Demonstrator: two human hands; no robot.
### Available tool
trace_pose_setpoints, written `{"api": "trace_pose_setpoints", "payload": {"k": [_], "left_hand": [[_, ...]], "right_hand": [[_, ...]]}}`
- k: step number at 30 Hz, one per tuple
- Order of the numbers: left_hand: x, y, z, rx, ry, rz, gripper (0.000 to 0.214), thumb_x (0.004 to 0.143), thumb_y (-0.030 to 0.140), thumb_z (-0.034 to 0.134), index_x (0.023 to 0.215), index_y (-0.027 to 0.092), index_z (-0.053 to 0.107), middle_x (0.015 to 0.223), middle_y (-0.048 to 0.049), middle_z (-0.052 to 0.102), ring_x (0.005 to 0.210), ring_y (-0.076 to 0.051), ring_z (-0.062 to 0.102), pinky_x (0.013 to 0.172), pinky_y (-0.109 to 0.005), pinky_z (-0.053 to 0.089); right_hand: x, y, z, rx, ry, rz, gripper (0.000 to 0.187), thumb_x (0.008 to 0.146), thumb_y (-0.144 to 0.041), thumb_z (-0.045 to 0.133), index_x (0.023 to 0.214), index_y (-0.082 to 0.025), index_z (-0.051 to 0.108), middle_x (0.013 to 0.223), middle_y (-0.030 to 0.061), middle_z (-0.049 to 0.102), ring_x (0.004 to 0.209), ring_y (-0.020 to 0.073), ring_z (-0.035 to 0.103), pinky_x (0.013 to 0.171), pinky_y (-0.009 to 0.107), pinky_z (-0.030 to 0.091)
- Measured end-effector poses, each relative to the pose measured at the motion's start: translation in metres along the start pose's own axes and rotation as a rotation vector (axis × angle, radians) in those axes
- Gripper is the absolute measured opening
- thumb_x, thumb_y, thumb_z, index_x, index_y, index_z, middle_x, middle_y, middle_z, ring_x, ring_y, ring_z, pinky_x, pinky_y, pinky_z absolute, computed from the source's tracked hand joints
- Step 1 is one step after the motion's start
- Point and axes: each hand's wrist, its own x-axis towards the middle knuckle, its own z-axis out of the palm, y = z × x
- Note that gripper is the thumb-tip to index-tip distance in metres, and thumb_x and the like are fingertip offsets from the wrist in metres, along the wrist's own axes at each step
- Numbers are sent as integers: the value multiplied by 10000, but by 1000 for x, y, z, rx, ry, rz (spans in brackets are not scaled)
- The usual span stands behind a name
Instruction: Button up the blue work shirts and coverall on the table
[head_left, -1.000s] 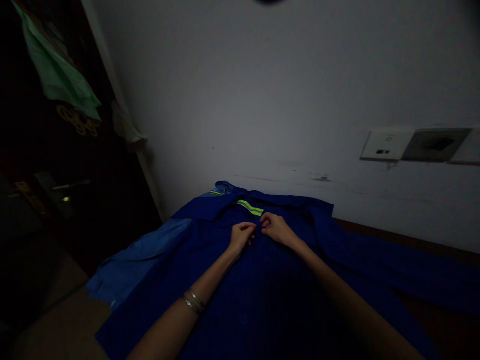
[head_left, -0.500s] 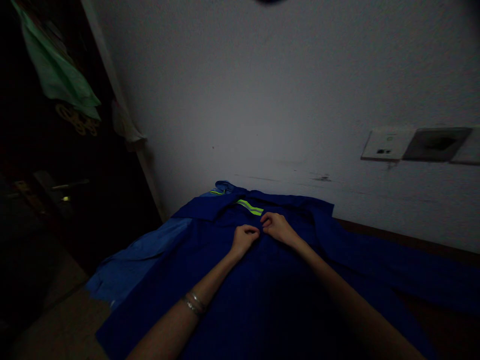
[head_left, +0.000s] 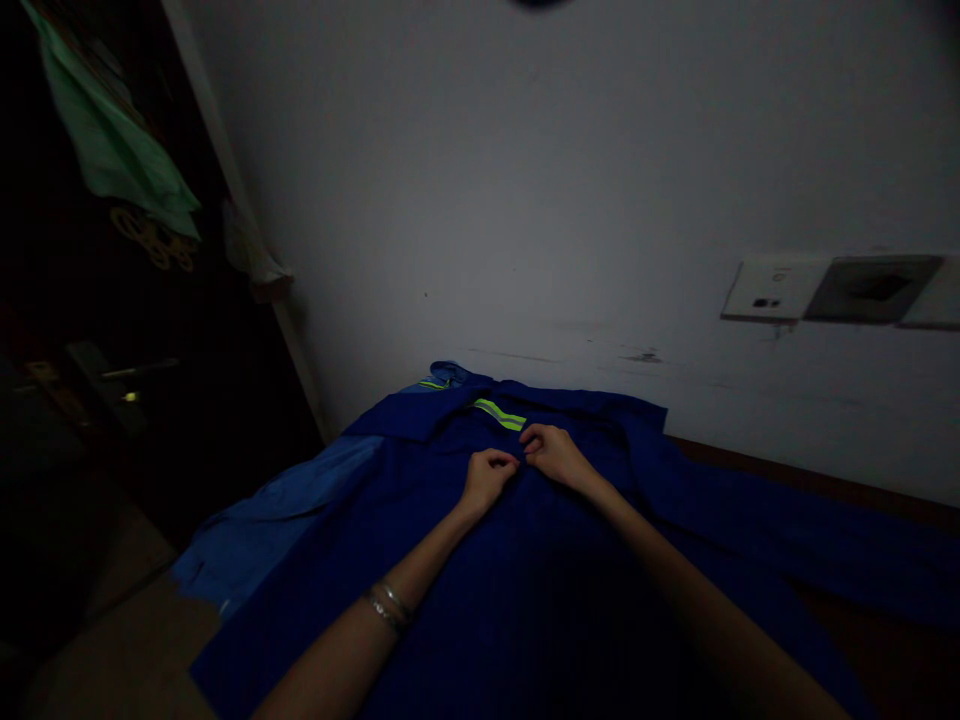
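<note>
We have the dark blue garment [head_left: 480,620] spread out below us, filling most of the view from five to seven o'clock, with one sleeve [head_left: 825,530] stretching toward four o'clock. Our left hand [head_left: 486,480] and right hand [head_left: 556,455] meet over its upper part, their tips just beside each other. We hold the fingers of both hands narrow, thumb near forefinger; it is too dark for us to tell whether they are closed on cloth. Just beyond them, at eleven o'clock, we see a yellow-green reflective strip [head_left: 501,414] on the garment. Two bracelets [head_left: 390,605] ring our left wrist.

From our hands, a lighter blue garment [head_left: 277,520] lies between eight and nine o'clock, partly under the dark one. At four o'clock we see a dark reddish tabletop [head_left: 862,640]. A pale wall [head_left: 487,200] rises at twelve, with socket plates [head_left: 765,290] at two. Toward ten, a green cloth [head_left: 120,150] hangs by a dark door [head_left: 225,420].
</note>
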Motion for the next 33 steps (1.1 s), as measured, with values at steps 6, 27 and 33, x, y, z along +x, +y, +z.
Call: {"api": "trace_pose_setpoints", "payload": {"k": [6,27,33], "left_hand": [[0,3,-2,-3,-29,-11,118,598,143,572,655,111,670,602,-23,617,511,-84,473,493,-178,349],[-34,21,-20,21,-112,-49,217,657,315,566,597,115,625,488,19,510,446,-63,391,441,-179,264],[-58,20,-36,64,-203,-119,229,625,331,602,639,108,650,529,-3,551,462,-72,412,454,-185,278]], "right_hand": [[0,-2,-1,-1,20,11,316,570,-19,511,835,-156,616,699,18,644,626,111,595,545,167,420],[-8,-26,-17,-195,101,-88,293,608,-62,496,863,-157,605,728,33,609,647,120,545,585,193,374],[-17,-40,-21,-226,94,-165,194,695,-176,499,851,-169,614,779,54,623,693,136,556,608,206,367]]}}
